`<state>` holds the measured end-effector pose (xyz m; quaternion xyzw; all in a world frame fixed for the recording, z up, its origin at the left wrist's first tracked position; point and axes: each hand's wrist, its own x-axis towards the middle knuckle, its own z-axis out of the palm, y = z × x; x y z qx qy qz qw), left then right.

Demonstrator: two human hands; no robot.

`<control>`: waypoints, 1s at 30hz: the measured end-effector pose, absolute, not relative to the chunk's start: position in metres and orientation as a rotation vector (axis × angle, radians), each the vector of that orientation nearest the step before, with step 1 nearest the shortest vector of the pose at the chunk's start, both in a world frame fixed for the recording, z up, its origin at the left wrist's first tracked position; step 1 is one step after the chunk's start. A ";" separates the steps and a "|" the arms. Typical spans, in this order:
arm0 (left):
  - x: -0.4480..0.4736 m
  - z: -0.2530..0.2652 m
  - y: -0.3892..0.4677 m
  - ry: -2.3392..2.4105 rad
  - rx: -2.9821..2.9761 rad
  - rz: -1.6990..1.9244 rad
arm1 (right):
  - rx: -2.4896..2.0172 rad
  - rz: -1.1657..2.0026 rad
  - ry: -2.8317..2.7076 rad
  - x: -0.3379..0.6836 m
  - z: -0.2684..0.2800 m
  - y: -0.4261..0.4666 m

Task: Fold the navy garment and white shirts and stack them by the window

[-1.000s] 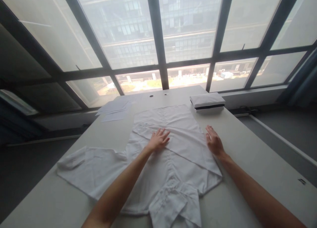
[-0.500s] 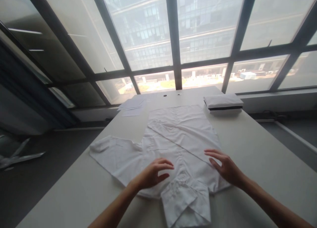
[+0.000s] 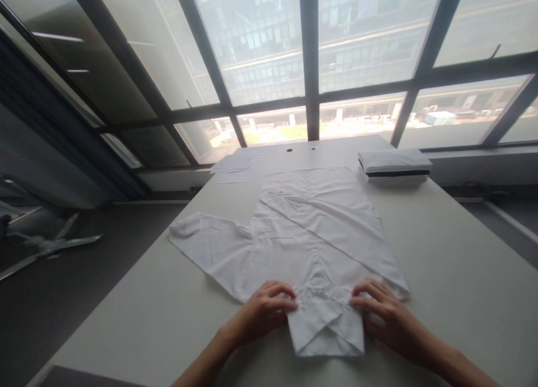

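Note:
A white hooded garment (image 3: 290,219) lies spread on the table, its hood (image 3: 317,326) towards me. Its left sleeve (image 3: 205,236) sticks out to the left, while the right one (image 3: 348,230) lies folded diagonally across the body. My left hand (image 3: 271,307) has its fingers curled onto the hood's left edge, close to the neck. On the opposite edge, my right hand (image 3: 380,311) grips in the same way. Both thumbs are mostly hidden.
A stack of folded white cloth with a dark layer (image 3: 394,164) sits at the table's back right. White sheets (image 3: 235,167) lie at the back left. Large windows (image 3: 269,45) rise behind the white table (image 3: 454,275). A chair base (image 3: 54,244) stands on the floor at left.
Both hands have come down and inward from above the garment to the hood's two edges and closed there. The hood's front end now lies flatter and squarer. The view has shifted slightly.

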<state>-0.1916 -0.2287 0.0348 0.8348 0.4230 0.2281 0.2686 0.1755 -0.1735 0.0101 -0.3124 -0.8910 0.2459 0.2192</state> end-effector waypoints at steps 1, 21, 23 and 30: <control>-0.191 0.032 -0.229 1.172 2.208 0.658 | -0.866 0.674 -2.439 0.173 0.009 -0.173; -0.180 0.019 -0.209 1.817 1.954 0.751 | -1.318 0.397 -2.205 0.140 0.001 -0.158; -0.175 0.029 -0.206 1.777 2.081 0.827 | -1.276 0.336 -2.190 0.136 0.009 -0.158; -0.140 0.044 -0.181 1.230 2.484 0.593 | -0.980 0.299 -2.396 0.092 0.022 -0.155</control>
